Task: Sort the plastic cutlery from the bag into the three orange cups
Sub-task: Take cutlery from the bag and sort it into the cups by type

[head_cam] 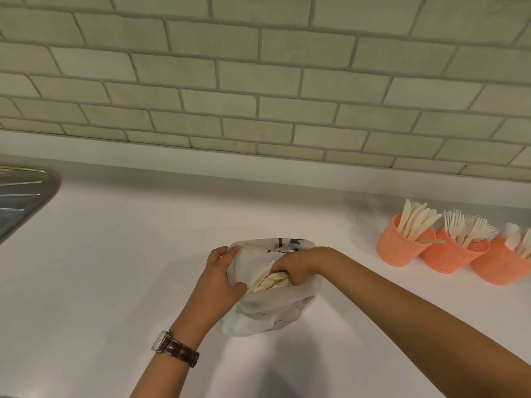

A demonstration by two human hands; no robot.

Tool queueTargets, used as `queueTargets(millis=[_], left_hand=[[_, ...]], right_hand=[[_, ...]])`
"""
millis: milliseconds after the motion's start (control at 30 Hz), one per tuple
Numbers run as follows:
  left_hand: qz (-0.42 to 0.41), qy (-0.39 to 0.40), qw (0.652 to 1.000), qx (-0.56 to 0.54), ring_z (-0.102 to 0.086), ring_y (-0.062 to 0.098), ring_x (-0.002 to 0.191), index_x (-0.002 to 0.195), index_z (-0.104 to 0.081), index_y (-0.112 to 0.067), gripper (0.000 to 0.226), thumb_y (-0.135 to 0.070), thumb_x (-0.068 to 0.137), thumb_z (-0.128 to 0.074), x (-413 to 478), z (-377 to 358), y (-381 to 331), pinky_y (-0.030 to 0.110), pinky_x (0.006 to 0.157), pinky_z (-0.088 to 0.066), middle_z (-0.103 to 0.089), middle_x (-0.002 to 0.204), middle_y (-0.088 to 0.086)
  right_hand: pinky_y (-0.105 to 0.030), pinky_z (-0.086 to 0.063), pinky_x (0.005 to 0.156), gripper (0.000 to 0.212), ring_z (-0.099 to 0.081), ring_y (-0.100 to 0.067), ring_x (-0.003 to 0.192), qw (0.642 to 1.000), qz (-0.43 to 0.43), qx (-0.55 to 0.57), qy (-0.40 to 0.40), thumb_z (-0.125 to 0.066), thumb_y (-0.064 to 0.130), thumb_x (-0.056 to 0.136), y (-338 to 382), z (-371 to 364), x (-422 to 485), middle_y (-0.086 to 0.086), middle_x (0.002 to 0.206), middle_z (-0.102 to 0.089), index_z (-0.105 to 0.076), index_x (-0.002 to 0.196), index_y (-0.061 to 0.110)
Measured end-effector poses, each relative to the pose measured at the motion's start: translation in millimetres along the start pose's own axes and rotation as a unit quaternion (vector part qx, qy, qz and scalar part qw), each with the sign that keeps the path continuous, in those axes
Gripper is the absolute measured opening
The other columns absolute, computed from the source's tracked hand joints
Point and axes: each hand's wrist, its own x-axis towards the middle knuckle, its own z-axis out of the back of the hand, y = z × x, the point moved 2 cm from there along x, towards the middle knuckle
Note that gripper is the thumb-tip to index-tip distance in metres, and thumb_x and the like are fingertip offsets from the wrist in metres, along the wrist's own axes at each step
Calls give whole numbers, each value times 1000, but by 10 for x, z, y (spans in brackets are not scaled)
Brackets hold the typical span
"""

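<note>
A translucent white plastic bag (275, 311) sits on the white counter at centre. My left hand (221, 280) grips the bag's left edge and holds its mouth apart. My right hand (293, 268) reaches into the opening, its fingers curled round a bundle of cream plastic cutlery (267, 282). At the right stand three orange mesh cups in a row: the left cup (399, 248) holds knives, the middle cup (451, 255) holds forks, and the right cup (500, 268) holds spoons and is partly cut off by the frame's edge.
A steel sink drainer (23, 196) lies at the far left of the counter (129, 254). A pale brick-tiled wall (258, 81) runs along the back. A watch with a brown strap (175, 349) is on my left wrist.
</note>
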Motion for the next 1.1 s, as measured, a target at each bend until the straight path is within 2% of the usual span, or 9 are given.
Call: queueTargets(millis=[67,133,267,367,500,700,867,1000,1100], left_hand=[[-5,1,1000,-2,-46,8,84,143,-31,-23,72,-8,80,-62,-11,1,-3,13,78,-37,-28,130,-12],[-6,0,1000,-5,-46,7,85,143,-31,-23,71,-8,80,-62,-18,-3,-6,12,78,-36,-26,125,-15],[-1,7,1000,-12,-45,10,89,142,-32,-22,70,-7,81,-61,-2,-19,-5,13,80,-36,-29,131,-11],[17,16,999,-36,-47,13,94,142,-34,-20,70,-7,80,-62,29,18,43,19,87,-40,-31,139,-3],[34,13,998,-53,-53,10,79,141,-36,-20,67,-7,81,-62,67,112,112,27,83,-48,-33,135,-3],[29,11,998,-46,-54,9,80,142,-35,-22,69,-7,80,-63,77,182,149,28,82,-50,-32,137,-4],[7,20,999,-26,-51,4,81,143,-32,-22,72,-8,80,-63,28,165,66,20,80,-41,-31,139,-5],[-3,21,1000,-13,-49,-1,80,144,-29,-23,73,-9,81,-62,-9,133,-9,15,78,-37,-28,131,-12],[-5,26,1000,-5,-48,0,80,145,-28,-22,73,-10,81,-62,-13,115,-60,14,77,-37,-27,128,-14]], right_hand=[[-28,-41,71,11,-51,-22,88,999,-8,-1,-31,-52,8,87,-37,-47,72,0,86,-57,-56,85,18],[-26,-37,62,17,-48,-20,79,998,-17,2,-56,-52,9,89,-51,-39,102,1,74,-51,-53,74,17],[-32,-39,74,19,-52,-22,83,998,-12,25,-58,-54,17,91,-67,-23,85,-11,92,-60,-59,101,1],[-30,-40,88,30,-56,-22,103,994,6,85,-68,-57,28,92,-46,26,-26,-8,117,-63,-56,114,9],[-30,-38,90,23,-54,-21,103,988,35,126,-86,-55,28,94,-41,115,-219,-3,110,-59,-55,111,14],[-24,-37,91,29,-52,-11,105,974,46,171,-145,-55,29,93,-65,247,-555,7,115,-58,-58,118,15],[-25,-41,98,25,-58,-11,110,925,36,315,-208,-57,37,91,-168,246,-641,7,119,-65,-64,113,27],[-13,-45,89,27,-62,0,104,859,74,431,-265,-52,30,94,-175,256,-772,10,112,-69,-69,110,16],[-25,-48,96,29,-63,-13,111,812,129,503,-266,-48,27,96,-155,248,-877,-2,116,-69,-68,110,12]])
